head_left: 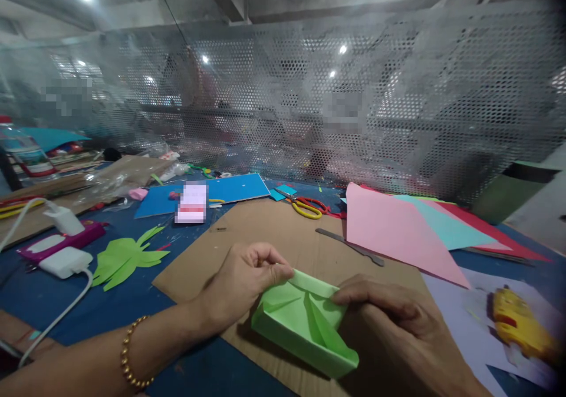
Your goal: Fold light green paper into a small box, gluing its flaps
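Box [295,317], green paper, over cardboard [269,232]: left hand [245,282] and right hand [393,314] each pinch its far rim, I see. I judge it light, crease-prone, best held by folded edges.

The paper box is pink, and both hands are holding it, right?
Not quite: the paper box is green, not pink, as the head view shows. The left hand and right hand are indeed holding it.

The paper box [305,345] looks smooth and matt, the bracelet [124,358] glossy (metal-like), the sheet [198,270] cardboard.
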The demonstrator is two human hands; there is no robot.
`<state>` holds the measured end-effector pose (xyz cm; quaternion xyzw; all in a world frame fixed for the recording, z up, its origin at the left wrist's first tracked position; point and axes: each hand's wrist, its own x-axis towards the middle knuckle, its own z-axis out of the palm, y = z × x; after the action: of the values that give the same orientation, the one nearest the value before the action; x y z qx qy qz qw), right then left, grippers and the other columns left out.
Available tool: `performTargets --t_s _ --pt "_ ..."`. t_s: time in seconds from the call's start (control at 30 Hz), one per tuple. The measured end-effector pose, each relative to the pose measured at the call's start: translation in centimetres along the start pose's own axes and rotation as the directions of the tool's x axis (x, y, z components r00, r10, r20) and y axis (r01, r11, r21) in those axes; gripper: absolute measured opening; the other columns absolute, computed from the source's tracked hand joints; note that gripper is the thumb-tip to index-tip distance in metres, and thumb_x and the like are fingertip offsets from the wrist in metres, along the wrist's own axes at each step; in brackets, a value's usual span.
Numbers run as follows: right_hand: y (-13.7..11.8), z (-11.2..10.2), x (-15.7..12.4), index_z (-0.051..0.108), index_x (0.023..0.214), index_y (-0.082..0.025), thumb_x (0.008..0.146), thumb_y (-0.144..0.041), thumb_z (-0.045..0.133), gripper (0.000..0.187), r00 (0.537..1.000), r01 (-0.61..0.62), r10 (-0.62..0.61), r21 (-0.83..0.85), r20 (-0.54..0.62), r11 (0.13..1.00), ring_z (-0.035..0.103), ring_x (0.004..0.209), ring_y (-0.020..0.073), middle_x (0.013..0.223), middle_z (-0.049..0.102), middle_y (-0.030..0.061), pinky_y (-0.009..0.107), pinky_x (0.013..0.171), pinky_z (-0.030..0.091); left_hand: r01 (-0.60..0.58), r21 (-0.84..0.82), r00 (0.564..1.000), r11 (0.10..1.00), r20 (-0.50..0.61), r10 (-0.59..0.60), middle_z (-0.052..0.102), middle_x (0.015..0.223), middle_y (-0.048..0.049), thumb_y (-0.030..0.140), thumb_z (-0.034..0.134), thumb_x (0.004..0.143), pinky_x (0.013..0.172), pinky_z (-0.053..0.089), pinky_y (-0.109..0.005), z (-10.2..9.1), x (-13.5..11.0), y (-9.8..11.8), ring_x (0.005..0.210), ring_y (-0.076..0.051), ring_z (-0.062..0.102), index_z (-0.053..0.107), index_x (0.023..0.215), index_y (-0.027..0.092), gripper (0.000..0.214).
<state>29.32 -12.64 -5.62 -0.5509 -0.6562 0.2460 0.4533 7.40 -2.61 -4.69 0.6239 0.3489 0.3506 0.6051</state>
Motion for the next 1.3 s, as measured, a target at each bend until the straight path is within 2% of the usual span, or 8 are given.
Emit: performTargets --t_s 0.37,0.6,0.77,0.93,1.03,1.13,1.2,1.3 --pt "-0.4 -0.3 0.3 0.074 0.087 -0.023 0.087 -0.014 0.049 0.026 0.986 0.162 -0.161 -0.020 0.047 0.987 0.069 0.073 0.0159 0.080 0.072 0.0020 0.024 0.067 0.053 -0.008 0.007 0.998 1.000 0.063 0.007 0.057 0.062 0.0019 0.049 0.070 0.078 0.048 0.035 -0.019 -0.3 0.6 -0.4 0.053 -0.008 0.047 0.064 0.074 0.015 0.035" --pt "-0.7 0.1 0.4 0.073 0.086 -0.023 0.087 -0.012 0.049 0.027 0.983 0.172 -0.170 -0.026 0.067 0.985 0.067 0.069 0.0140 0.077 0.071 -0.0001 0.023 0.066 0.051 -0.064 0.136 0.990 0.989 0.131 0.046 0.057 0.064 0.0022 0.038 0.072 0.077 0.048 0.032 -0.018 0.3 0.0 -0.1 0.054 -0.008 0.045 0.071 0.084 0.015 0.024" --pt "-1.0 0.2 0.2 0.075 0.082 -0.021 0.083 -0.019 0.052 0.023 0.998 -0.022 0.022 -0.003 0.063 1.000 0.065 0.070 0.0183 0.078 0.071 0.0039 0.028 0.065 0.051 -0.065 0.220 0.994 0.973 0.100 0.044 0.059 0.063 0.0012 0.034 0.068 0.079 0.048 0.033 -0.019 0.5 -0.4 0.4 0.053 -0.008 0.043 0.072 0.078 0.015 0.019" --pt "-0.8 0.6 0.3 0.072 0.103 -0.021 0.084 -0.031 0.060 0.024 0.939 -0.313 0.343 0.325 -0.036 0.892 0.067 0.073 0.0211 0.095 0.072 0.0070 0.032 0.065 0.053 -0.085 0.270 0.995 0.959 0.070 0.069 0.065 0.070 -0.0012 0.033 0.067 0.079 0.053 0.038 -0.020 0.4 -0.3 0.7 0.061 -0.012 0.053 0.072 0.078 0.015 0.019" --pt "-1.4 1.0 0.6 0.069 0.106 -0.021 0.089 -0.046 0.060 0.031 0.937 -0.342 0.347 0.349 0.048 0.873 0.061 0.063 0.0164 0.094 0.069 0.0064 0.028 0.056 0.049 -0.090 0.288 0.994 0.953 0.083 0.069 0.066 0.071 -0.0012 0.032 0.066 0.080 0.054 0.039 -0.020 0.7 -0.5 0.6 0.063 -0.012 0.054 0.073 0.079 0.015 0.018" --pt "-1.9 1.5 0.7 0.064 0.074 -0.017 0.089 -0.054 0.060 0.040 0.934 -0.354 0.330 0.244 0.134 0.903 0.047 0.054 0.0111 0.065 0.053 -0.0001 0.022 0.048 0.036 -0.104 0.299 0.991 0.948 0.107 0.075 0.065 0.070 -0.0005 0.031 0.065 0.081 0.053 0.039 -0.020 0.9 -0.7 0.6 0.061 -0.012 0.052 0.072 0.079 0.015 0.018" --pt "-2.2 1.6 0.7 0.057 0.064 -0.017 0.089 -0.058 0.059 0.047 0.931 -0.359 0.329 0.243 0.155 0.901 0.042 0.052 0.0098 0.059 0.046 -0.0021 0.022 0.046 0.032 -0.117 0.300 0.990 0.947 0.113 0.086 0.065 0.070 -0.0002 0.031 0.065 0.081 0.054 0.039 -0.020 1.0 -0.7 0.7 0.061 -0.011 0.052 0.072 0.079 0.015 0.017" --pt "-2.3 1.4 0.8 0.061 0.066 -0.016 0.090 -0.063 0.052 0.053 0.920 -0.385 0.338 0.310 0.197 0.869 0.049 0.055 0.0122 0.061 0.054 0.0014 0.024 0.049 0.036 -0.129 0.297 0.989 0.946 0.106 0.102 0.067 0.072 -0.0007 0.030 0.065 0.081 0.056 0.040 -0.020 0.9 -0.7 0.8 0.063 -0.012 0.054 0.073 0.080 0.015 0.017"
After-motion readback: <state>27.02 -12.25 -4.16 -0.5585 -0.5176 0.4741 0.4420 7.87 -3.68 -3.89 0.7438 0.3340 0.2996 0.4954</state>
